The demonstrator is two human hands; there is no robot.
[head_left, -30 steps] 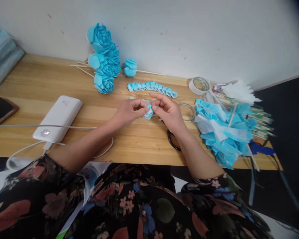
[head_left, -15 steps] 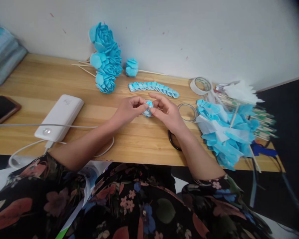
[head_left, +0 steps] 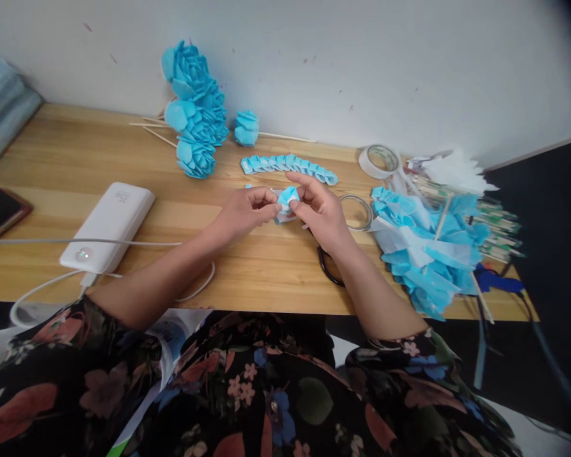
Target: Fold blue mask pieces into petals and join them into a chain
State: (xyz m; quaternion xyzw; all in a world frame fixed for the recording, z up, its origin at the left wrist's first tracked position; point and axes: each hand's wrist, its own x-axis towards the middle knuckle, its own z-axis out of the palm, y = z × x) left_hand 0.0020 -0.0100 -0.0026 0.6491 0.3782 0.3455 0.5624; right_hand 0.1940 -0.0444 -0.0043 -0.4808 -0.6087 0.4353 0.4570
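Note:
Between my two hands is a small folded blue petal (head_left: 288,197) with a white underside. My left hand (head_left: 248,211) pinches its left edge, thumb against forefinger. On the other side, my right hand (head_left: 320,208) grips it with the thumb in front and fingers curled behind. Just beyond my fingers lies a row of overlapping blue petals (head_left: 290,164). Partly hidden under my hands are some pale pieces on the table. A black scissors handle (head_left: 330,269) shows beside my right wrist.
Finished blue flowers (head_left: 195,114) on sticks lie at the back left, near a single blue bud (head_left: 246,128). Tape rolls (head_left: 379,162) and a heap of blue sheets (head_left: 428,247) are on the right. A white power bank (head_left: 109,225) with cable and a phone (head_left: 2,212) lie left.
The blue petal has turned between my fingers and shows more of its blue face. My hands stay in nearly the same place, and the whole view has shifted slightly.

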